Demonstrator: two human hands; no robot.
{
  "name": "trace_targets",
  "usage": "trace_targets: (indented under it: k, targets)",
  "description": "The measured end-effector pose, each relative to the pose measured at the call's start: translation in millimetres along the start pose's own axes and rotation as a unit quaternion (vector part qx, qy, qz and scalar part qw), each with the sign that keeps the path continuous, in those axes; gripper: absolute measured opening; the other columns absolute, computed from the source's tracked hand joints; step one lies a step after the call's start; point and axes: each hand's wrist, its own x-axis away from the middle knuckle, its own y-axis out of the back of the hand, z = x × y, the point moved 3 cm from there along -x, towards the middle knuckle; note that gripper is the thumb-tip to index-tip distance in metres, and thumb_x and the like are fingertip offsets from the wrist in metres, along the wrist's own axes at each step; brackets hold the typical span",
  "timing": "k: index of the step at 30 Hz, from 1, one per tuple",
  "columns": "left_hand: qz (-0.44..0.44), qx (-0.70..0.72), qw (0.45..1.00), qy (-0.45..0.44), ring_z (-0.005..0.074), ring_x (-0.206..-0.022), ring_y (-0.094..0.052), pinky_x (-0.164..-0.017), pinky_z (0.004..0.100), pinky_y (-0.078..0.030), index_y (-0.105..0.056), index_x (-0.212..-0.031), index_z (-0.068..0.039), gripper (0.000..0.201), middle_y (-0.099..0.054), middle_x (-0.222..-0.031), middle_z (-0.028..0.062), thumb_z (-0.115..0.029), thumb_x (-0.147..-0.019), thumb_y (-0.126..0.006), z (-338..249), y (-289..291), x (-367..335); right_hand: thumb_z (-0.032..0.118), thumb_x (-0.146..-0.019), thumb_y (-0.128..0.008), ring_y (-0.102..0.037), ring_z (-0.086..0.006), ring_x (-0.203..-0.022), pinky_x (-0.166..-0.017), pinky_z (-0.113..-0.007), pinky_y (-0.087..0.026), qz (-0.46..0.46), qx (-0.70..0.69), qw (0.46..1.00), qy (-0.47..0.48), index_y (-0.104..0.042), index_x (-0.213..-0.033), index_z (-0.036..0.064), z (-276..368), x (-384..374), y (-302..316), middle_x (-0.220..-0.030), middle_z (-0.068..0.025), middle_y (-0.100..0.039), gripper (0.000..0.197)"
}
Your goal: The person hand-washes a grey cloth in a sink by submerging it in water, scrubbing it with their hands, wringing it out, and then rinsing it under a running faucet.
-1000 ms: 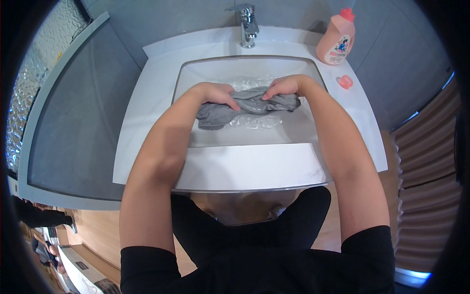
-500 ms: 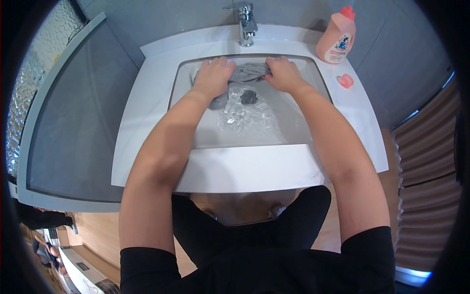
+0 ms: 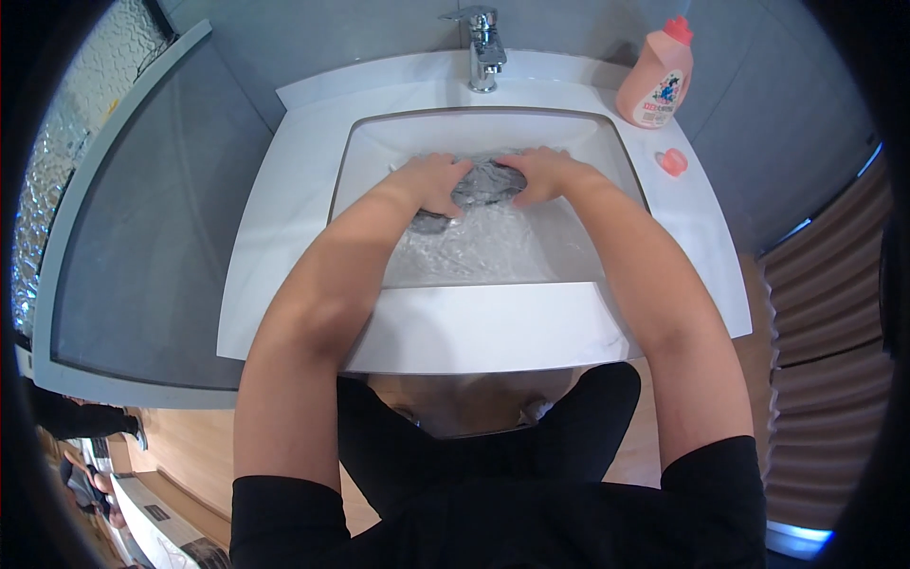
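A wet grey cloth (image 3: 488,182) lies bunched up in the white sink basin (image 3: 590,237), in rippling water (image 3: 474,248). My left hand (image 3: 434,180) grips the bunch from its left side, thumb toward me. From the other side my right hand (image 3: 542,173) holds it, the fingers partly hidden in the folds. Between the two hands the middle of the cloth shows. A darker grey fold (image 3: 430,223) sticks out below my left hand.
Behind the basin stands a chrome faucet (image 3: 485,57). On the counter (image 3: 474,327) at the back right are a pink detergent bottle (image 3: 656,81) and a small pink cap (image 3: 673,162). A grey framed panel (image 3: 156,247) stands at the left, a brown pleated curtain (image 3: 823,379) at the right.
Both hands have come nearer to me and closer together, gathering the stretched cloth into a bunch. The dark lump seen in the water before no longer shows separately.
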Motion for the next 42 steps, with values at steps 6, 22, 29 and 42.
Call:
trace_targets:
  k: [6,22,29,42]
  targets:
    - [0.018,0.029,0.999,-0.017,0.0401,-0.123,-0.056,-0.101,0.0456,-0.048,-0.049,-0.14,-0.009,0.084,-0.058,-0.131,0.0207,-0.038,-0.07,-0.085,-5.5,0.2,-4.1,0.04,-0.075,-0.081,-0.061,-0.0374,-0.118,-0.099,-0.047,-0.048,0.078,-0.122,0.989,0.007,-0.047,-0.143,0.0172,-1.0,-5.3,-2.2,-0.128,-0.0198,-0.064,0.079]
    - [0.172,0.227,0.957,0.054,0.0254,-0.099,-0.063,-0.08,0.0375,-0.049,-0.061,-0.116,-0.006,0.073,-0.067,-0.111,0.0146,-0.066,-0.078,-0.074,-1.4,9.2,-2.0,0.064,-0.076,-0.074,-0.057,-0.0362,-0.126,-0.095,-0.052,-0.051,0.244,-0.146,0.956,-0.071,-0.047,-0.147,0.0025,14.7,6.0,7.9,-0.142,-0.0208,-0.056,0.098]
    - [0.261,0.262,0.924,0.099,0.0223,-0.098,-0.063,-0.079,0.0364,-0.05,-0.064,-0.125,-0.006,0.078,-0.068,-0.111,0.0104,-0.066,-0.077,-0.076,-2.5,12.4,0.1,0.059,-0.079,-0.078,-0.061,-0.039,-0.12,-0.09,-0.057,-0.056,0.342,-0.185,0.905,-0.17,-0.047,-0.146,0.0022,7.1,6.3,-7.5,-0.144,-0.0217,-0.053,0.093]
    - [0.477,0.191,0.857,0.054,0.0279,-0.099,-0.07,-0.089,0.0402,-0.054,-0.074,-0.115,0.0,0.066,-0.074,-0.114,0.0143,-0.051,-0.074,-0.084,-21.1,-6.6,10.4,0.05,-0.076,-0.084,-0.07,-0.0248,-0.095,-0.087,-0.039,-0.055,0.478,-0.166,0.854,-0.118,-0.07,-0.119,0.0002,20.8,15.9,-6.5,-0.111,-0.0128,-0.073,0.067]
